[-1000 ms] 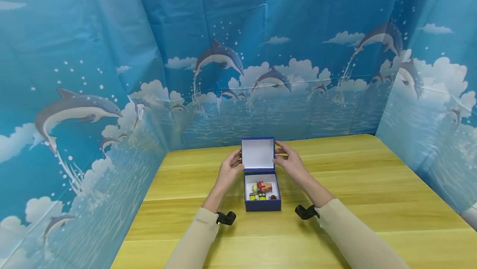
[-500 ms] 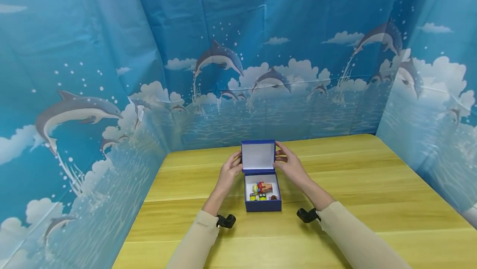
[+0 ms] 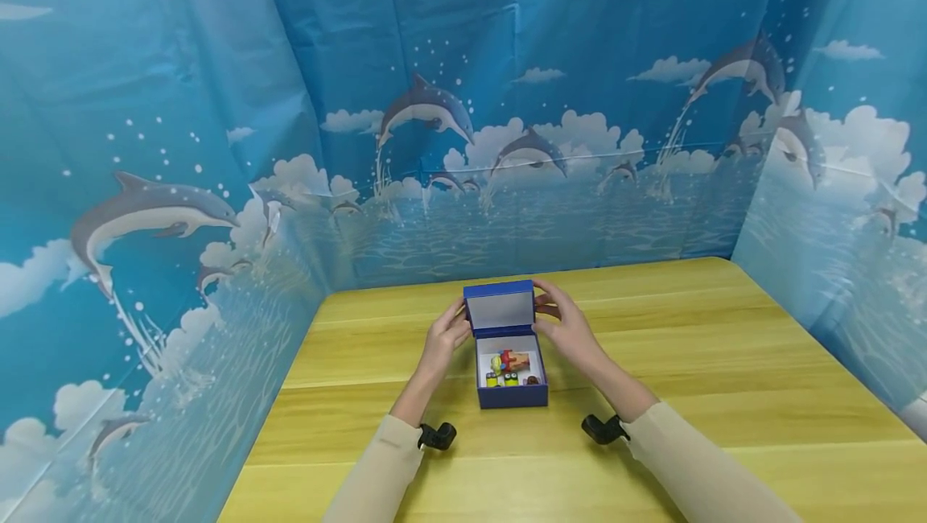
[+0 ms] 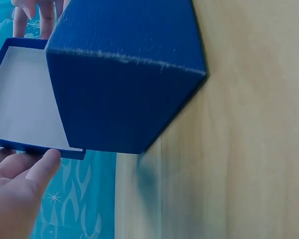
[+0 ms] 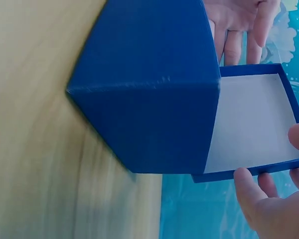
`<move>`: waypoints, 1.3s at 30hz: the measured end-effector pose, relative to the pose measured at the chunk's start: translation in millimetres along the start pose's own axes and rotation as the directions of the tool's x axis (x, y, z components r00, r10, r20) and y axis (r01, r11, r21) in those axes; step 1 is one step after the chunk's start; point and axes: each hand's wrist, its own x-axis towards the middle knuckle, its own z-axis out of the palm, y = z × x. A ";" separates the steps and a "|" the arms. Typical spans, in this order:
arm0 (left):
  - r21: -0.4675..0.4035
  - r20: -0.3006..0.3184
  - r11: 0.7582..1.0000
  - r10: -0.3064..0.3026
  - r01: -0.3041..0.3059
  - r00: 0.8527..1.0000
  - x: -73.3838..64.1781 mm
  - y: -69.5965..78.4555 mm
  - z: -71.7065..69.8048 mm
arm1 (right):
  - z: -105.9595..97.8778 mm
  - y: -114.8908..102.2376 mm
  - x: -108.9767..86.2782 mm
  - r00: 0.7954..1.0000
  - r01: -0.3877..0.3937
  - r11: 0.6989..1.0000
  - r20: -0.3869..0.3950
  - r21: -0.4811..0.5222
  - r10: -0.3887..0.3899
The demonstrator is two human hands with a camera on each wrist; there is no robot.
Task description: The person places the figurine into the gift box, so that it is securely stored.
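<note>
A dark blue box (image 3: pixel 512 398) stands on the table with its white-lined lid (image 3: pixel 500 310) raised at the back, the lid's top leaning forward. My left hand (image 3: pixel 443 339) holds the lid's left side, thumb and fingers at the rim. At the right side my right hand (image 3: pixel 568 331) grips the lid, with one fingertip over its inner face in the right wrist view. Inside the box lie a red and tan toy figure (image 3: pixel 516 360), small yellow toys with eyes (image 3: pixel 510 379) and a small brown piece (image 3: pixel 533 380). Both wrist views show the box's outer walls, hiding the toys.
The box rests on a yellow wood-grain table (image 3: pixel 688 346). Behind and beside the table hangs a blue curtain (image 3: pixel 579 209) printed with dolphins. A black wrist camera sits on each wrist, beside the beige sleeves (image 3: pixel 380 459).
The lid has tilted forward and down toward the box, so its blue outer edge shows more along the top. Both hands have moved with it, keeping their hold.
</note>
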 end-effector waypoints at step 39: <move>0.179 0.026 0.984 0.015 -0.020 1.000 -61.4 -8.0 24.1 | 8.3 11.0 -59.9 0.991 -0.086 0.996 -0.103 0.023 0.088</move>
